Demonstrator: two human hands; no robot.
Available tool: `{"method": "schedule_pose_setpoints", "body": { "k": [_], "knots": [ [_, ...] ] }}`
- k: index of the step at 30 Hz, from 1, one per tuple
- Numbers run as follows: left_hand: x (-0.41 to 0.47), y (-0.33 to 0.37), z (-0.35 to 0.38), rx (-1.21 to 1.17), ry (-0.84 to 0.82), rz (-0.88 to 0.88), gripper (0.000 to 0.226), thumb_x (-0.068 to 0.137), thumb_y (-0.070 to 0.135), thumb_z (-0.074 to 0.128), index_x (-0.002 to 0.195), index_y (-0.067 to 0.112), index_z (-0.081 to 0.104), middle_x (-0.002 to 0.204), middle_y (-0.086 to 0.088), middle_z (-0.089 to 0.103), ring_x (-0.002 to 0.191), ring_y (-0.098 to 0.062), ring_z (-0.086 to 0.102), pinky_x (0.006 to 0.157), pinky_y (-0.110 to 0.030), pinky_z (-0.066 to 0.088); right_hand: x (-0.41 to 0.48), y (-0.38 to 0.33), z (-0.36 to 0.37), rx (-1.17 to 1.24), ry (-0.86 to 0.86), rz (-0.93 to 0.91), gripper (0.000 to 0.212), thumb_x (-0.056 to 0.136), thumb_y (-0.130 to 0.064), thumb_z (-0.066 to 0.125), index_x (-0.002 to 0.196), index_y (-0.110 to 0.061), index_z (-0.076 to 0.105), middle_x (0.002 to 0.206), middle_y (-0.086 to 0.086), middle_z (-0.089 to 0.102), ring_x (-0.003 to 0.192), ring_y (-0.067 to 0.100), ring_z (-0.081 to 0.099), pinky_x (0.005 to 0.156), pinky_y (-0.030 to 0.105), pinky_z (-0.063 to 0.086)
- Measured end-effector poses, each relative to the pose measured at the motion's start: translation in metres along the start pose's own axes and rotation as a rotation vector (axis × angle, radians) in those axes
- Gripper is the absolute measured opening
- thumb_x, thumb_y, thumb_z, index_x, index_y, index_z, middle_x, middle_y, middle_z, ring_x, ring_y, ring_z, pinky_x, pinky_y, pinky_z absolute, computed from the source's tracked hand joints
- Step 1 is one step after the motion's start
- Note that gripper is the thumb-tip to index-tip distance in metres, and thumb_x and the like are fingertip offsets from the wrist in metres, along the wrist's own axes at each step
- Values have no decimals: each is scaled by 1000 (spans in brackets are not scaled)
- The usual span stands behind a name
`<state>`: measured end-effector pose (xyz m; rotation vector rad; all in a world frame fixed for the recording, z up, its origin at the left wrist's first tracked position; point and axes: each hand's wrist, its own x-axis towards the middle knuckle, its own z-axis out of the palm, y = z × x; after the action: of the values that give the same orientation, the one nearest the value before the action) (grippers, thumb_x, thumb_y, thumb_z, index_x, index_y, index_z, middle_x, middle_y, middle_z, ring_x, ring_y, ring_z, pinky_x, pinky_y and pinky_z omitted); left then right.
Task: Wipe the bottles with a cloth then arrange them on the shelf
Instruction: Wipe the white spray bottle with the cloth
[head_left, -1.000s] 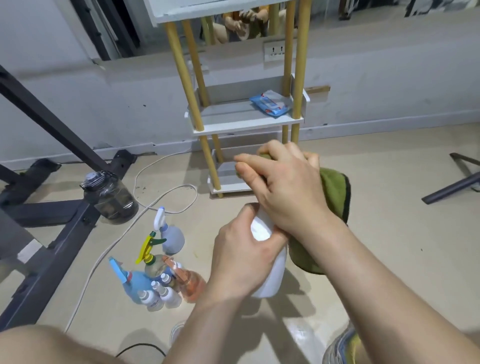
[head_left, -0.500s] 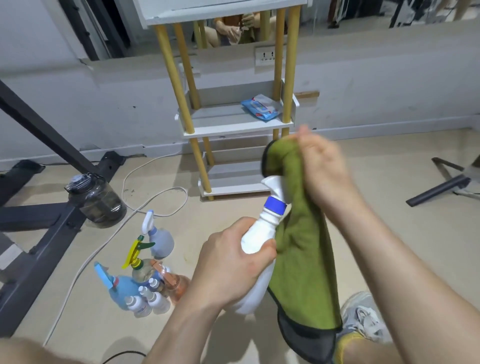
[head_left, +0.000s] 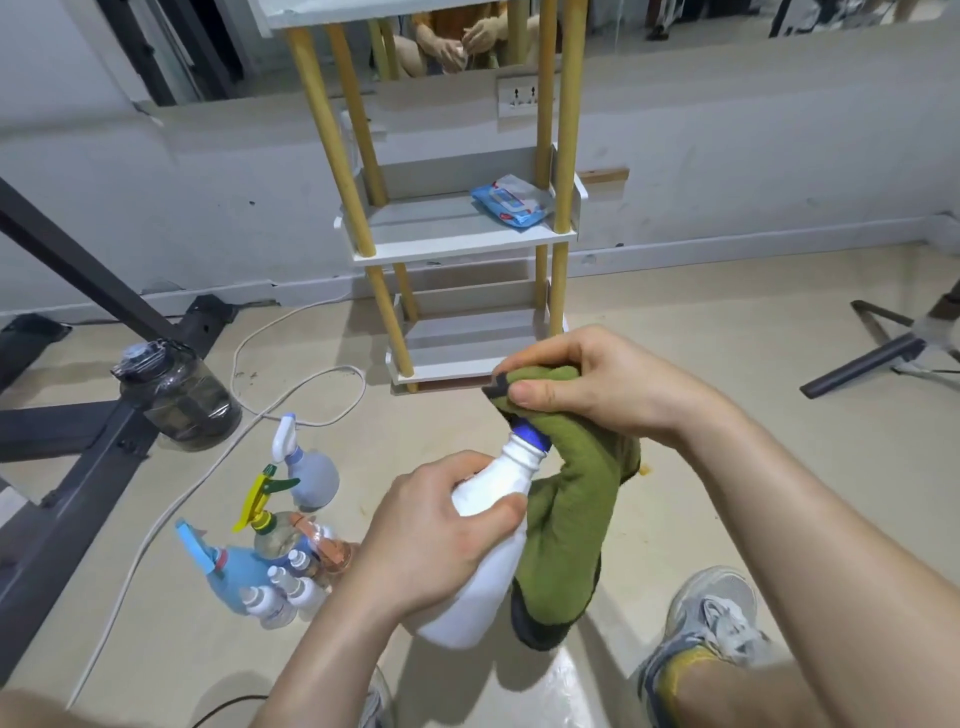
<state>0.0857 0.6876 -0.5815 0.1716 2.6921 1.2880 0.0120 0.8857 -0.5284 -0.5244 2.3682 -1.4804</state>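
My left hand grips the body of a white spray bottle with a blue collar, held tilted over the floor. My right hand pinches a green cloth wrapped over the bottle's spray head, which is hidden; the rest of the cloth hangs down beside the bottle. Several more spray bottles stand in a cluster on the floor to the left. The white shelf with yellow posts stands against the wall ahead.
A blue wipes packet lies on the middle shelf. A dark water jug and a white cable lie at left by a black metal frame. A black stand leg is at right. My shoe is below.
My right hand has come down from the raised cloth and closed it over the bottle's spray head. The left hand keeps its hold on the bottle.
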Motion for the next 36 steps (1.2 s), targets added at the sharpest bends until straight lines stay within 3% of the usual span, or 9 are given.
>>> {"method": "schedule_pose_setpoints", "body": {
  "k": [3,8,13,19,23,28,32,34,36],
  "knots": [
    [1,-5,-1,-44,-39,0,37,64,65,57,90,41,68,82,11,69,78,-13,62,73,-37,50,-1,10,-3,87,80,-10,16,88,-15,71,103,-22,76,90,-14,76,83,-3,68,87,21,54],
    [3,-6,-1,-250,-33,-40,46,62,65,56,89,32,71,75,5,65,69,-12,54,66,-29,42,6,27,10,560,601,35,20,97,-11,61,113,-5,72,97,7,75,84,16,68,88,39,56],
    [2,-8,-5,-170,9,-67,26,70,55,60,90,42,69,73,12,65,67,-6,54,62,-24,41,5,14,27,-120,336,-104,24,88,-27,74,112,-20,73,102,-11,73,97,3,66,91,22,50],
    [-2,-14,-1,-108,16,-81,24,70,57,58,86,41,68,66,19,61,63,-5,53,60,-24,40,14,28,37,-193,759,-65,16,97,-12,60,93,-8,75,77,-11,66,77,9,61,77,22,50],
    [1,-18,-7,-101,104,-84,33,67,62,55,90,40,66,72,11,64,71,-13,57,64,-27,43,18,27,38,352,758,13,17,100,-17,56,90,-16,70,88,3,72,80,17,65,82,36,53],
    [0,-10,-9,-282,146,-130,18,86,42,66,81,24,69,63,10,60,58,-7,50,52,-18,36,23,25,63,-25,829,-240,5,92,-14,58,91,-17,62,113,1,62,106,13,59,94,17,43],
    [5,-12,-5,-558,272,-190,30,74,51,63,73,21,62,63,-2,56,61,-20,50,60,-31,36,27,22,63,781,1120,11,14,100,-11,55,88,-17,58,94,-2,68,89,16,60,100,37,50],
    [9,-12,-1,-572,303,-155,40,65,61,59,80,24,64,71,-9,63,67,-24,56,64,-37,42,23,15,67,1163,946,123,15,101,-10,54,88,-12,59,82,4,67,86,23,58,99,48,49],
    [14,-8,6,-607,370,-141,41,65,64,58,86,29,66,81,-11,69,75,-31,63,70,-44,51,18,10,84,958,756,190,15,100,-19,57,88,-13,61,80,8,66,78,24,60,83,45,53]
  ]
}}
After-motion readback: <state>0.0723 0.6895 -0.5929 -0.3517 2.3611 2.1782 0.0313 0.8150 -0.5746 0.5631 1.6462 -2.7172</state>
